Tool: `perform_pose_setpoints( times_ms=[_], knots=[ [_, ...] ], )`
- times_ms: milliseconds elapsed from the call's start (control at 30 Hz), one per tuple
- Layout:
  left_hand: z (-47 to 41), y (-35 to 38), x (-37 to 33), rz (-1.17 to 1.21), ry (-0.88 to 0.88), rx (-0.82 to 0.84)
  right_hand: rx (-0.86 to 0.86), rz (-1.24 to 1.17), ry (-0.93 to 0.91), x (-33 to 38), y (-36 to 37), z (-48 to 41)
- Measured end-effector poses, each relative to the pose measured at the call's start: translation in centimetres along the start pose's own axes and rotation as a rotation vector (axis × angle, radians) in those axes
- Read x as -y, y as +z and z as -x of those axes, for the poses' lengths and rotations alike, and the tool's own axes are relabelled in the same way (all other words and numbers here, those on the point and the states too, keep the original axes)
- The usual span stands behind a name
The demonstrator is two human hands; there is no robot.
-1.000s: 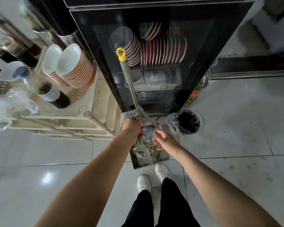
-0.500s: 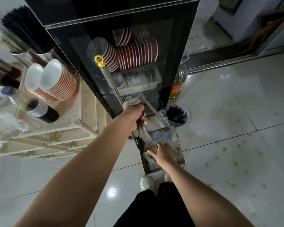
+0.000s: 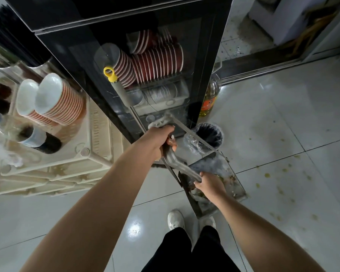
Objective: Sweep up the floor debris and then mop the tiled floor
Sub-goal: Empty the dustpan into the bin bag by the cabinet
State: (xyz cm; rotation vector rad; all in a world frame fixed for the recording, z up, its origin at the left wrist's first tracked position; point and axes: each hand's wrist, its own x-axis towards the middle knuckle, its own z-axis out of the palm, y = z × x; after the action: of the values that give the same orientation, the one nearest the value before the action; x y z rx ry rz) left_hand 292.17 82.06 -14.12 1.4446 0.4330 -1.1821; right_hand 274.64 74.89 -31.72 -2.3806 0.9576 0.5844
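Observation:
A grey metal dustpan (image 3: 221, 166) holding food scraps stands on the tiles in front of my shoes. My left hand (image 3: 159, 141) is shut on the top of its curved grey handle (image 3: 178, 164). The broom pole (image 3: 137, 119), with a grey grip and a yellow loop (image 3: 110, 74), runs down behind that hand and leans on the cabinet. My right hand (image 3: 211, 186) is down inside the pan, its fingers curled at the handle's lower end. Its palm hides what lies under it. A small bin (image 3: 214, 132) lined with a black bag stands just beyond the pan.
A black glass-door cabinet (image 3: 206, 61) full of stacked bowls rises straight ahead. Cream plastic crates (image 3: 98, 138) with bowl stacks and bottles stand on the left. An oil bottle (image 3: 210, 99) stands by the cabinet's right corner. Yellowish spots (image 3: 267, 175) dot the tiles on the right.
My right hand dropped from beside my left hand down into the dustpan. The pan swung so that its far end points toward the bin. My left hand kept its hold on the handle.

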Motion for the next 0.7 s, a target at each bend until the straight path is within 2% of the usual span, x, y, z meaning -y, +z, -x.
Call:
perform_pose_setpoints(
  times_ms=[133, 400, 467, 567, 700],
  knots=[
    [-0.8, -0.5, 0.2, -0.001, 0.059, -0.006, 0.004, 0.124, -0.042, -1.2, -2.0, -1.3],
    [-2.8, 2.0, 1.1, 0.093, 0.106, 0.072, -0.058, 0.127, -0.01, -4.0, -4.8, -5.2],
    [-3.4, 3.3, 1.3, 0.036, 0.119, 0.093, -0.077, 0.129, -0.005, -4.9, -5.4, -6.6],
    [-4.5, 5.5, 1.5, -0.117, 0.118, 0.006, -0.118, 0.1, -0.001, -6.4, -6.4, -8.7],
    [-6.7, 8.1, 1.0, -0.089, 0.064, -0.082, -0.118, 0.083, -0.007, -8.4, -7.9, -11.7]
  ],
)
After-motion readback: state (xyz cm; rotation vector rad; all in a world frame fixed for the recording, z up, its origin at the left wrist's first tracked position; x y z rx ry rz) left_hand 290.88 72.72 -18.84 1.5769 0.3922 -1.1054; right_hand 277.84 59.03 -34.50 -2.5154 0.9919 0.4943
